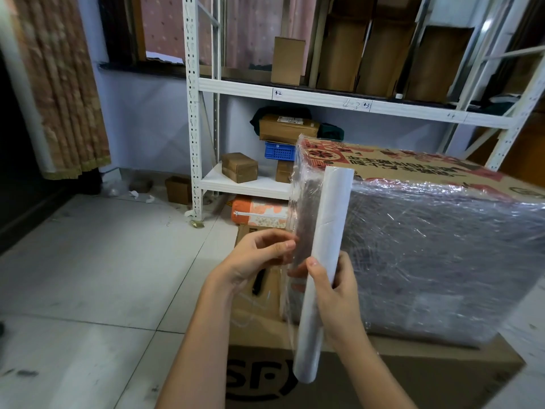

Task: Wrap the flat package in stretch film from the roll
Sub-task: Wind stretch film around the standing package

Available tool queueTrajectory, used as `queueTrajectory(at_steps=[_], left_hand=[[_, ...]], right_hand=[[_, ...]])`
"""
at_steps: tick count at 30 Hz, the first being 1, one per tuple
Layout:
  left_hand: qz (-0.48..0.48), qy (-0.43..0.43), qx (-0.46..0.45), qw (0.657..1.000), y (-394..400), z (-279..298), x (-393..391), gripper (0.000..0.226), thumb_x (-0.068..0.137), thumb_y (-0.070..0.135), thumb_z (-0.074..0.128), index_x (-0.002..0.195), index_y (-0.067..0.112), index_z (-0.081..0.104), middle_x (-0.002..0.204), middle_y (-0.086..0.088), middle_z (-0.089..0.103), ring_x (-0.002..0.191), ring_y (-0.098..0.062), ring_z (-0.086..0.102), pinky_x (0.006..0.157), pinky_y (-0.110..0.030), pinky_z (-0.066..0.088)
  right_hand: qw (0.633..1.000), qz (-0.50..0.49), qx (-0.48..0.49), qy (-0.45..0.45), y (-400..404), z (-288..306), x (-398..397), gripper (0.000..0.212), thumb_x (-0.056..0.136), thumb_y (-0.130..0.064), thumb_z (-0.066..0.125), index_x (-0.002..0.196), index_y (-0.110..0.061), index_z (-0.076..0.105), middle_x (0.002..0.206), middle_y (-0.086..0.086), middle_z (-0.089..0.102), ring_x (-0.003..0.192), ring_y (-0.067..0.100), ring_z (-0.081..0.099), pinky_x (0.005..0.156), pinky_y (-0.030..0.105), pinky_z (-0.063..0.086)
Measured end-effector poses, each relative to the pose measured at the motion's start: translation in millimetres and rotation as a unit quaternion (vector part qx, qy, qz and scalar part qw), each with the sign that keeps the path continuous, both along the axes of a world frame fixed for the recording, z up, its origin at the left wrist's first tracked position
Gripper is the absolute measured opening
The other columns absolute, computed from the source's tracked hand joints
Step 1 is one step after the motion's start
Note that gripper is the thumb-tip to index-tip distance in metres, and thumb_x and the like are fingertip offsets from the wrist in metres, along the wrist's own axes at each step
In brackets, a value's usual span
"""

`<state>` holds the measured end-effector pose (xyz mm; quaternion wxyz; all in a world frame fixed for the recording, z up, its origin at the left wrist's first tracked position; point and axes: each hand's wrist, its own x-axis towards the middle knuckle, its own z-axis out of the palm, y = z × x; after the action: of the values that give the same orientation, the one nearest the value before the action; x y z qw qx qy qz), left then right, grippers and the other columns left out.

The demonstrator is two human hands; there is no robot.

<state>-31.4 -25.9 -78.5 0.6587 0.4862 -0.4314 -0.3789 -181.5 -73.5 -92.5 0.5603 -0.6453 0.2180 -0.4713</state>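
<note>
- The package (427, 246) is seen standing on edge on a flattened brown cardboard box (368, 367) on the tiled floor, right of centre; its broad near face is dark and already covered in wrinkled, glossy clear film, while the printed red-and-tan cardboard top edge shows through the wrap.
- The white metal shelving (203, 84) is seen behind it, loaded with small cartons and a blue crate (279, 151).
- The roll (323, 261) of stretch film (a long white tube, nearly upright and slightly tilted) is held against the package's left corner.
- The right hand (333, 293) is curled around the roll's lower half, thumb in front.
- The left hand (259, 255) is held just left of the roll, fingers bent, with the loose film edge (290, 249) pinched at the fingertips.
</note>
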Motion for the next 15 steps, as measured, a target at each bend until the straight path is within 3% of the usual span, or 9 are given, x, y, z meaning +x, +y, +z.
queueTrajectory(at_steps=[7,11,13,15], left_hand=[[0.002,-0.012,0.019,1.000,-2,2,-4,0.011,0.074,0.004,0.071,0.080,0.009,0.064,0.068,0.001,0.064,0.064,-0.012,0.059,0.060,-0.024,0.053],[-0.035,-0.037,0.022,0.998,3,-1,1,0.018,0.071,0.011,0.072,0.086,0.009,0.063,0.075,0.000,0.066,0.074,-0.013,0.065,0.070,-0.025,0.054],[-0.026,-0.064,0.041,0.997,4,-4,3,0.013,0.075,0.008,0.073,0.086,0.011,0.066,0.078,0.002,0.068,0.079,-0.014,0.065,0.076,-0.027,0.054],[-0.005,-0.067,0.047,0.997,3,-7,4,0.011,0.073,0.010,0.074,0.082,0.013,0.068,0.076,0.002,0.068,0.077,-0.015,0.064,0.078,-0.029,0.053]], right_hand=[[1.000,-0.010,-0.011,0.009,-2,-4,0,0.030,0.081,-0.035,0.067,0.099,-0.016,0.052,0.087,0.009,0.067,0.080,0.030,0.068,0.070,0.046,0.058],[1.000,-0.003,-0.013,0.003,-4,-5,1,0.026,0.082,-0.028,0.064,0.100,-0.014,0.051,0.083,0.004,0.070,0.077,0.022,0.070,0.067,0.030,0.057],[1.000,-0.009,-0.012,0.007,-5,-6,1,0.020,0.084,-0.023,0.064,0.098,-0.017,0.051,0.083,0.005,0.068,0.075,0.021,0.069,0.064,0.028,0.056],[1.000,-0.007,-0.011,0.005,-4,-6,2,0.025,0.080,-0.030,0.064,0.097,-0.018,0.051,0.086,0.008,0.067,0.076,0.024,0.068,0.063,0.030,0.056]])
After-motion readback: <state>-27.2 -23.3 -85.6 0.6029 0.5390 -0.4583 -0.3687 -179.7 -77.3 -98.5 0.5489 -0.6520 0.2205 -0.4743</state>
